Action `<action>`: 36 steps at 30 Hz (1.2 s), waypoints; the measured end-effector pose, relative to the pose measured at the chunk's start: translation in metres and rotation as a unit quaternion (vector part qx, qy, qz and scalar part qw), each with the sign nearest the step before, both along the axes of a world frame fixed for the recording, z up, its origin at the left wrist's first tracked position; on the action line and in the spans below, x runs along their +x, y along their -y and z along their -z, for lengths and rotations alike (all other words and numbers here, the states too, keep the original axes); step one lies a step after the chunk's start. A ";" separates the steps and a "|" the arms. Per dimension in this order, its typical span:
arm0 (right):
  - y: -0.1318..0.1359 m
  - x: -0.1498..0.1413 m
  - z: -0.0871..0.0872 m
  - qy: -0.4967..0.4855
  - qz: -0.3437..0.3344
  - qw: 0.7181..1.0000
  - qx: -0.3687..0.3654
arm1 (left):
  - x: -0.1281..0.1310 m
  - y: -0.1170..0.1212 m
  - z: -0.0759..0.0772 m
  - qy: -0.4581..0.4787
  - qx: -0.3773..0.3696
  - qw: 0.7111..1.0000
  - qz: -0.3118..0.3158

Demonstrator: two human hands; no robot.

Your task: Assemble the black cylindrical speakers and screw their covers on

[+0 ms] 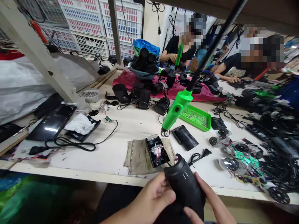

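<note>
My left hand [155, 194] and my right hand [213, 200] grip a curved black plastic housing [183, 177] from both sides, low in front of the bench edge. The left fingers curl at its near left edge; the right thumb and fingers wrap its right side. Just beyond it, an open black shell [157, 152] with a small motor and red wires inside rests on a folded beige cloth [137, 158]. A dark cord runs between shell and housing. To the right lie a power plug with cord [199, 157] and a flat black cover [185, 137].
A green electric screwdriver [176, 110] hangs above the bench, beside a green tray of screws [207, 124]. Circuit boards and cables [247, 161] pile up at right. At left lie a phone-like black panel [51, 123] and a bowl of screws [91, 95]. Two people work opposite.
</note>
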State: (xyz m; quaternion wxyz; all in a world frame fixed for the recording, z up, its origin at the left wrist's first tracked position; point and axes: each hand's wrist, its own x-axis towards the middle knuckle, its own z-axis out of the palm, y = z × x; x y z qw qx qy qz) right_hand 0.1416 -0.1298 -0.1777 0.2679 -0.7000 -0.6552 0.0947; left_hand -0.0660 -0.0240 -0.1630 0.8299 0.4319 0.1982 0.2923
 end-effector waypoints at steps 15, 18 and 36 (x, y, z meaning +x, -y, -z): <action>-0.106 -0.071 -0.038 0.111 0.083 0.990 -0.032 | -0.025 -0.048 0.026 -0.100 -0.110 0.946 -0.288; -0.112 -0.075 -0.031 0.142 0.080 0.986 -0.039 | -0.020 -0.052 0.027 -0.091 -0.111 0.950 -0.276; -0.077 -0.081 0.012 0.006 0.123 0.992 -0.014 | 0.012 -0.079 0.016 -0.028 -0.100 0.980 -0.171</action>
